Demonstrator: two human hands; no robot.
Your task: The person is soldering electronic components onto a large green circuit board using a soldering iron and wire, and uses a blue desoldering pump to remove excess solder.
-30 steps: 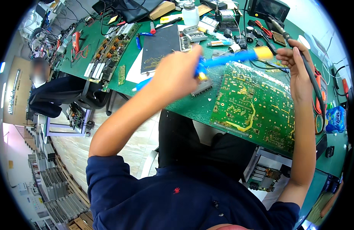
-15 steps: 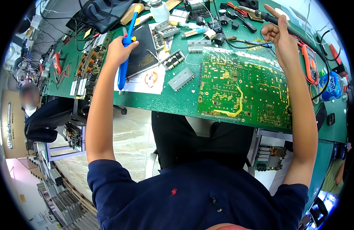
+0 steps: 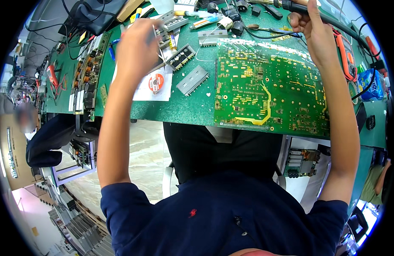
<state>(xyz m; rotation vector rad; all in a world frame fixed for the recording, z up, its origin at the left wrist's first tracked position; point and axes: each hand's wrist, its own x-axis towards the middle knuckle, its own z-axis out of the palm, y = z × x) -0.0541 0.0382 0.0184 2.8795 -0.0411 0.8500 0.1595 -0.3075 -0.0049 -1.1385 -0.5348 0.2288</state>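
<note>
Right hand [image 3: 313, 34] grasping a black cylindrical soldering-iron handle [image 3: 296, 7], left hand [image 3: 139, 49] blurred, its hold I cannot tell, rectangular green circuit board [image 3: 282, 87] flat on the green table [image 3: 188, 107] before me

Wearer's hands [image 3: 139, 49] [image 3: 315, 36]: two. Soldering iron [image 3: 297, 7]: one. Red meters [image 3: 51, 75] [image 3: 344, 53]: two. Large green circuit board [image 3: 286, 91] on bench: one. Blue packet [image 3: 370, 85]: one. Long parts-laden board [image 3: 88, 72]: one.

Your green bench [image 3: 186, 112] carries a large circuit board [image 3: 284, 91] along its near edge. Left of it you have a ribbed grey heatsink [image 3: 192, 80], then farther left a white sheet [image 3: 142, 91]; a red-cased meter [image 3: 345, 55] lies on the right.
</note>
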